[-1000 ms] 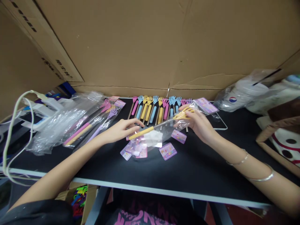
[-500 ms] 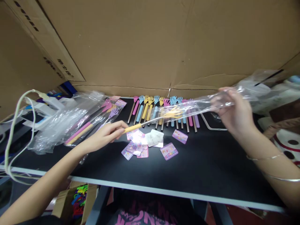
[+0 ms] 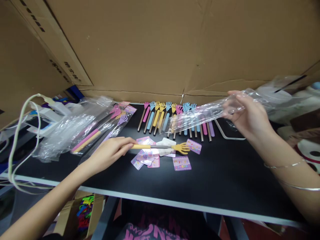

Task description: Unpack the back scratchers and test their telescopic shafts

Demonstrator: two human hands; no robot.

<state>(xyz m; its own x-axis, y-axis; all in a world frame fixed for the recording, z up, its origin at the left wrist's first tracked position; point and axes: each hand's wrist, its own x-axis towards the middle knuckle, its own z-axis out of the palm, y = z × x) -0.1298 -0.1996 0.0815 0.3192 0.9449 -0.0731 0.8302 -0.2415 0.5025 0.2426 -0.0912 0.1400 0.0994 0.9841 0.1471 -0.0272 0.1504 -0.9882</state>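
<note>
A yellow hand-shaped back scratcher is pinched at its handle end by my left hand. Its claw points right, above the small printed cards on the black table. Up to the right, my right hand is closed on a long clear plastic bag, which slants down to the left. The bag's lower end and the scratcher's claw are apart. Behind the bag lies a row of pink, blue, yellow and purple back scratchers, partly seen through the plastic.
Bagged back scratchers and loose clear bags lie at the left, beside a white cable. Cardboard walls the back. A white-edged tablet-like object lies at the right. Below the table, a carton holds colourful items.
The yellow back scratcher's claw was inside or behind the clear bag; now it is clear of it and lower. My left hand has moved down slightly. My right hand stays about in place.
</note>
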